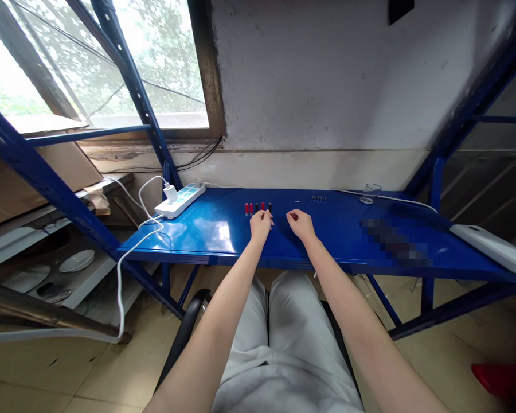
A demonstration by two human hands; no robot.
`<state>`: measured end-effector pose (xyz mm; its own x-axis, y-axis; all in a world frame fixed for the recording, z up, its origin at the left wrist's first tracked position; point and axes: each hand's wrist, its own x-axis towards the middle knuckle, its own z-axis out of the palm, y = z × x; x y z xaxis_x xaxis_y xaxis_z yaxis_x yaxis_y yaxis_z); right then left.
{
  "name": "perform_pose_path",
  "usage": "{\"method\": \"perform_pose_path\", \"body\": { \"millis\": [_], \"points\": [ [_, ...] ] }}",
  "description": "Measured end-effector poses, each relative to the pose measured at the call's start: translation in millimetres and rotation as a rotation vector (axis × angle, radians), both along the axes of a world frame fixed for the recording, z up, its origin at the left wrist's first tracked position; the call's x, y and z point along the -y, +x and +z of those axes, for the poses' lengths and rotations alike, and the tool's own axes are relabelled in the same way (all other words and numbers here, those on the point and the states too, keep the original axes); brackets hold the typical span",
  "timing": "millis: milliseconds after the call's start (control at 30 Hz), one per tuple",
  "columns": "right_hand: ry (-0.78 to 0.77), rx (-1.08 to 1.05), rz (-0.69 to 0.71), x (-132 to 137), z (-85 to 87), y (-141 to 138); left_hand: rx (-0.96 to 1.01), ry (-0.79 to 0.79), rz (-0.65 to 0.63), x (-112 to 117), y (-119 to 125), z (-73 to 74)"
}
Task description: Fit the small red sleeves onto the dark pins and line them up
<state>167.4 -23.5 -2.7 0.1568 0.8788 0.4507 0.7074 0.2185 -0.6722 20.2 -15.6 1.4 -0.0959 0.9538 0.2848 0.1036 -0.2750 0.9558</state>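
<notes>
Nearest the head camera, pale clothing [279, 384] fills six o'clock, and two bare forearms extend over it to the blue desk [189, 235]. Take the spot between the hands as the dial's centre. At nine o'clock, the left hand [261, 225] is just beside five small cylinders [257, 207] at ten, in a row: red, red, black, red, black. Its fingers are bent inward near the last black one; I cannot tell whether they touch it. At three o'clock, the right hand [301, 222] has its fingers curled together; whether they pinch anything is too small to tell.

Small metal pieces [319, 199] stand in a line at two o'clock. Between two and three, a clear glass [371, 194] lets the desk and wall show through its sides. Well apart, between eight and nine, a low shelf [95, 281] holds a white dish [77, 261]. A cardboard box [30, 175] sits between nine and ten, its contents hidden, beyond a white power strip [181, 202] carrying a plug [170, 191].
</notes>
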Motion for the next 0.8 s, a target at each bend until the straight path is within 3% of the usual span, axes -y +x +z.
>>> {"method": "perform_pose_path", "body": {
  "millis": [633,800],
  "points": [
    [-0.017,0.011,0.022,-0.1,-0.6,-0.2,0.005,0.005,0.014,3.3,-0.7,3.2],
    [-0.020,0.057,0.022,-4.2,-3.3,-1.1,0.071,0.021,0.109,-0.9,-2.8,0.7]
  ]
}}
